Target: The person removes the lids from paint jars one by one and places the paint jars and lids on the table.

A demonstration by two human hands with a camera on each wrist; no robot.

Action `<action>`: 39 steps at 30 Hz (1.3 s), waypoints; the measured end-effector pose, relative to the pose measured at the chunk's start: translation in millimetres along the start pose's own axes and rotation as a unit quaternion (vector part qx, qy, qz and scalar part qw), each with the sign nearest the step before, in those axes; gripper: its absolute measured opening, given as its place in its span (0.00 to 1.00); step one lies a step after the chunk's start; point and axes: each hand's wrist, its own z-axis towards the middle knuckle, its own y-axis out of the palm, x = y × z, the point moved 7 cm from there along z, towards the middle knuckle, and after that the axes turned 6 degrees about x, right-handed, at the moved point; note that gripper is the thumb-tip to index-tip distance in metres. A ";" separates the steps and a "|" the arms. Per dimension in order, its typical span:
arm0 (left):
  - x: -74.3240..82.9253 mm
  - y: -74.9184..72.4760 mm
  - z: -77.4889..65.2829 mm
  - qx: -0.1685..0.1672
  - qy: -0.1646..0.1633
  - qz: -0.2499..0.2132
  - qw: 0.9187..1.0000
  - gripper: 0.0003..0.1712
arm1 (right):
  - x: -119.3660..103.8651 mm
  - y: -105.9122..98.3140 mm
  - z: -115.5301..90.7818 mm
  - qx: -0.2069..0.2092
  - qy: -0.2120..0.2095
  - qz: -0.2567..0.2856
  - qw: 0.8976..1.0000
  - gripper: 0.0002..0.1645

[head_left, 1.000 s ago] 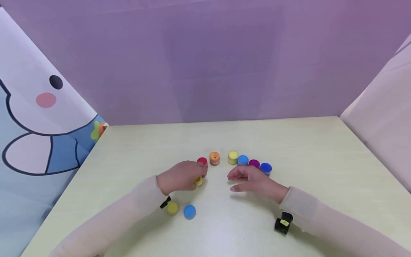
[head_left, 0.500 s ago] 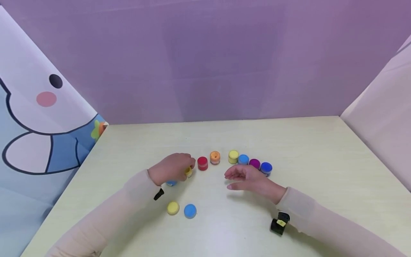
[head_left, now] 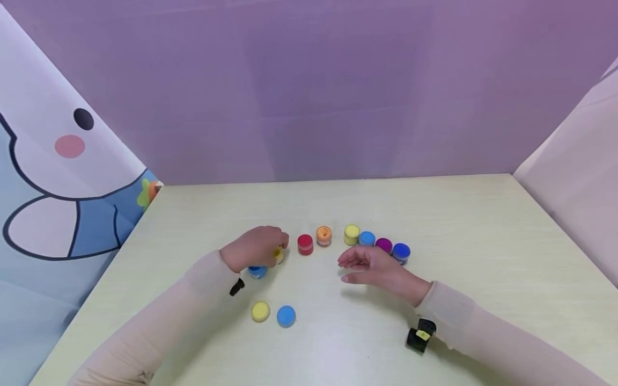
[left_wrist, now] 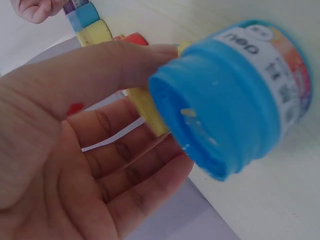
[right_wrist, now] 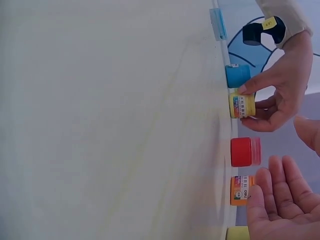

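Note:
My left hand (head_left: 256, 247) pinches a small yellow paint jar (right_wrist: 242, 104) between thumb and fingers, at the left end of an arc of jars. Right beside it stands an unlidded blue paint jar (left_wrist: 235, 95), its threaded rim facing the left wrist camera. The yellow jar is mostly hidden by the fingers in the head view. To its right are a red paint jar (head_left: 305, 245) and an orange paint jar (head_left: 324, 236). My right hand (head_left: 381, 271) hovers with relaxed fingers and holds nothing, in front of the arc's right part.
Continuing the arc rightward are a yellow-topped jar (head_left: 351, 235), a light blue jar (head_left: 367, 238), a purple jar (head_left: 383, 245) and a dark blue jar (head_left: 401, 253). Nearer me lie a yellow lid (head_left: 260, 311) and a blue lid (head_left: 286, 317). A purple backdrop (head_left: 338, 96) rises behind the table.
My left hand has carried the yellow jar leftward, from in front of the red jar to beside the blue jar. The red and blue jars show more now. My right hand has barely moved.

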 end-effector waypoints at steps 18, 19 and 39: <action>31.6 -20.3 21.6 0.084 0.050 0.018 0.995 0.23 | -3.7 -5.0 -0.7 0.001 0.001 -0.031 1.000 0.22; 34.2 -21.1 22.9 0.087 0.054 0.013 0.995 0.22 | -3.8 -5.2 -0.8 0.000 0.001 -0.029 1.000 0.22; 42.7 -13.8 44.8 0.067 0.018 0.004 0.998 0.17 | -10.0 -11.1 -1.2 0.007 -0.036 -0.067 0.997 0.22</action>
